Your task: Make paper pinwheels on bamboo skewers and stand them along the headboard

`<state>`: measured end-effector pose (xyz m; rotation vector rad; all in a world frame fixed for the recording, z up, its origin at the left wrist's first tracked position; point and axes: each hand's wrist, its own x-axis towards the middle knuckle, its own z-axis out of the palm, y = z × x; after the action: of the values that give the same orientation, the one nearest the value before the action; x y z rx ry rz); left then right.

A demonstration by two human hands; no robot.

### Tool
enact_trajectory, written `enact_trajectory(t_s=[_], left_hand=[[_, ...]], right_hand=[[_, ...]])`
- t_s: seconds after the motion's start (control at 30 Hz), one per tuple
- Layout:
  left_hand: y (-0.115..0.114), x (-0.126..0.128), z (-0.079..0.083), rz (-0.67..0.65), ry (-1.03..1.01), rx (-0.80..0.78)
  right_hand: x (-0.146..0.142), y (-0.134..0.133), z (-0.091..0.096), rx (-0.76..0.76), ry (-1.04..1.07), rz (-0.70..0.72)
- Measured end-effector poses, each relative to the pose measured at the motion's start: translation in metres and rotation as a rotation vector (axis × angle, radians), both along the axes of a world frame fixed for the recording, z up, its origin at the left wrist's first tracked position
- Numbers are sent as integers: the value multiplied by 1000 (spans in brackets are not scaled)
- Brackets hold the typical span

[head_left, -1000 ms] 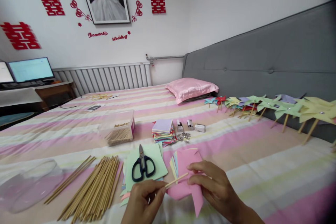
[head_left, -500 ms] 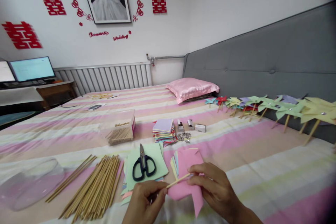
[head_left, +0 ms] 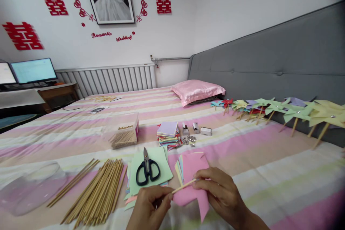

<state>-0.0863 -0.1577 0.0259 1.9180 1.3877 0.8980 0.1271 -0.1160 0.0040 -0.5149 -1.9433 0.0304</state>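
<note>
Between my hands a thin pale wooden stick (head_left: 184, 186) runs at a slant. My left hand (head_left: 152, 205) pinches its lower end between thumb and finger. The fingertips of my right hand (head_left: 222, 192) close on the other end. Just below the stick is a pink cut paper (head_left: 185, 198) with a pointed flap hanging down; whether my right fingers also grip it cannot be made out. Behind it lies a stack of coloured paper, a pink sheet (head_left: 192, 165) on top. Black-handled scissors (head_left: 147, 170) rest on green paper (head_left: 164, 174) beyond my left hand.
Left of the papers lie many bamboo sticks (head_left: 99, 194) and a clear plastic lid (head_left: 32, 190). Farther back are a box of toothpick-like sticks (head_left: 125, 136), small square papers (head_left: 168, 133) and metal fasteners (head_left: 190, 140). Finished pinwheels (head_left: 296, 113) lean along the grey headboard (head_left: 269, 54).
Hardly anything differs. Both hands keep their grip on the thin stick, with only a very slight shift to the right.
</note>
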Motion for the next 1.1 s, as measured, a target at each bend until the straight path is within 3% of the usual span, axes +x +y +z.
enact_trajectory(t_s=[1.1], left_hand=[[0,2,-1,-4,-32,-99]], right_hand=[[-5,-2,3,-131,87,51]])
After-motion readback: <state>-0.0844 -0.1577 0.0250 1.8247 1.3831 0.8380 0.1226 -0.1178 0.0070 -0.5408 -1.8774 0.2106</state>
